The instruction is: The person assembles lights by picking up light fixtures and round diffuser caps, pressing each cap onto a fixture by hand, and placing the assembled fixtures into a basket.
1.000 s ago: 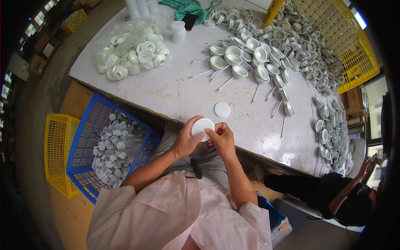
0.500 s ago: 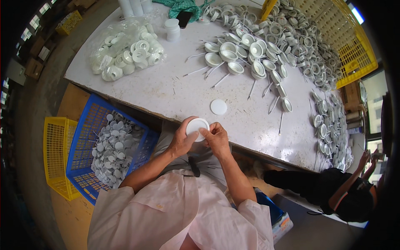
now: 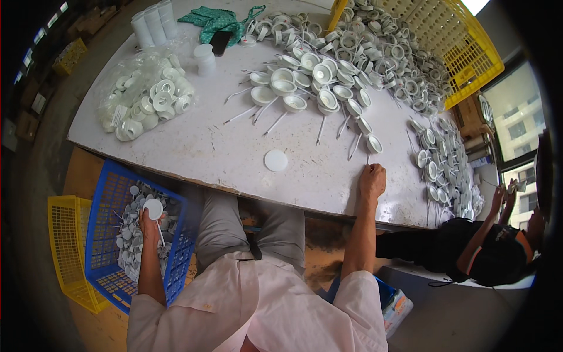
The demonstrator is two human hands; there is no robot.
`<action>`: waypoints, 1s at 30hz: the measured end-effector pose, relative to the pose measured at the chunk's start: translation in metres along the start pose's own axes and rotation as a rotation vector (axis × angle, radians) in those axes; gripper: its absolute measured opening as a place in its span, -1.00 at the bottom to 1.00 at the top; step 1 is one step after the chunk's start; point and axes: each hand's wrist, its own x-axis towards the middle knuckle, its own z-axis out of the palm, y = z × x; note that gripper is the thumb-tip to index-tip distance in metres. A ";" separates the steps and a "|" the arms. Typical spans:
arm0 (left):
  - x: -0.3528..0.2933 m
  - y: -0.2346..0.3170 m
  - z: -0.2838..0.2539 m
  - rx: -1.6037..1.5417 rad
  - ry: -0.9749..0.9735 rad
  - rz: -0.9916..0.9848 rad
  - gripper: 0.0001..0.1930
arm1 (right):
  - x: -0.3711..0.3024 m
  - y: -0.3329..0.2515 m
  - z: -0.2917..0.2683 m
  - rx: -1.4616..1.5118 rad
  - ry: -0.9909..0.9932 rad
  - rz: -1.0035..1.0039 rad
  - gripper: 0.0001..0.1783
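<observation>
My left hand (image 3: pixel 149 227) is over the blue basket at my left, holding a finished-looking white round light fitting (image 3: pixel 153 208) with its disc face up and a wire hanging beside it. Several similar light fittings (image 3: pixel 132 249) lie heaped inside that basket. At the table's near right, my right hand (image 3: pixel 372 179) has its fingers pinched at the wire of a cup-shaped light housing (image 3: pixel 374 144), the nearest of a spread of wired housings (image 3: pixel 294 104). A loose white disc (image 3: pixel 275 160) lies flat on the table, left of my right hand.
The blue basket (image 3: pixel 94 234) stands beside a yellow basket (image 3: pixel 58 246). A plastic bag of white rings (image 3: pixel 146 100), stacked discs (image 3: pixel 204 58), a phone (image 3: pixel 221 43) and a green cloth (image 3: pixel 214 22) are on the table (image 3: pixel 223 158). A yellow crate (image 3: pixel 469 64) spills rings; another person (image 3: pixel 487 252) is at right.
My hands have parted. The left has carried the white disc-faced fitting from my lap to the blue basket; the right has reached out right to a housing's wire. The view has shifted.
</observation>
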 end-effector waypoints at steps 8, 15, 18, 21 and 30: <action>0.089 -0.038 -0.213 0.646 0.622 0.059 -0.40 | -0.053 0.002 -0.008 0.047 0.053 -0.139 -0.86; 0.047 -0.042 -0.074 0.441 0.110 -0.025 -0.67 | -0.113 -0.015 -0.036 0.180 0.021 -0.295 -0.89; -0.039 -0.017 0.053 0.378 -0.353 0.070 -0.76 | -0.141 -0.037 -0.045 0.358 -0.173 -0.219 -0.86; -0.112 0.005 0.144 0.262 -0.811 0.001 -0.66 | -0.172 -0.056 -0.046 0.691 -0.237 -0.235 -0.81; -0.166 -0.010 0.252 0.529 -0.872 0.308 -0.32 | -0.238 -0.080 -0.037 1.091 -0.923 0.254 -0.80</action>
